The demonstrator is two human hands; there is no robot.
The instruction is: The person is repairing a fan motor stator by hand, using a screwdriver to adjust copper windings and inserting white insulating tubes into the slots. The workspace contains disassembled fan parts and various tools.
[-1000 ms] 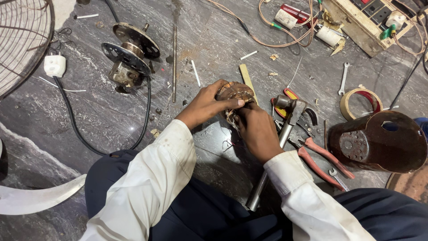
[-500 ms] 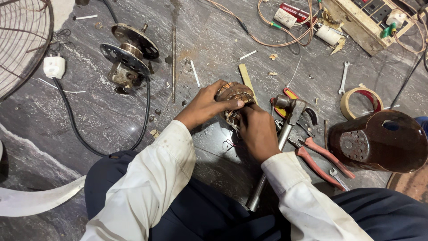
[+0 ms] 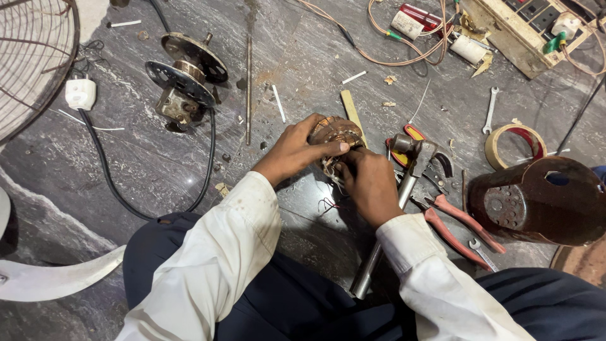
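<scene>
Both hands close on a coil of copper wire (image 3: 334, 136) that sits on the dark stone floor (image 3: 297, 69) just ahead of the person's knees. Left hand (image 3: 295, 150) comes in from the lower left, white sleeve pushed to the wrist, fingers curled over the coil's top and thumb laid flat along its near edge. Right hand (image 3: 369, 183) sits below and to the right, knuckles up, fingertips pressed into the coil's underside — what they pinch there is hidden.

Far left, a wire fan guard (image 3: 31, 57) lies by a white plug (image 3: 81, 93) on a black cord. A fan motor (image 3: 186, 76) with two round plates rests farther right, a thin metal rod (image 3: 249, 88) beside it. Right of the hands lies a hammer (image 3: 404, 189) with a steel handle, touching red-handled pliers (image 3: 461, 224). Beyond it a roll of tan tape (image 3: 514, 145) sits near a small spanner (image 3: 491, 108). A brown motor cover (image 3: 536, 202) stands at the right edge. At top right — a long cream power strip (image 3: 511, 35), with small white boxes and pink wires beside it.
</scene>
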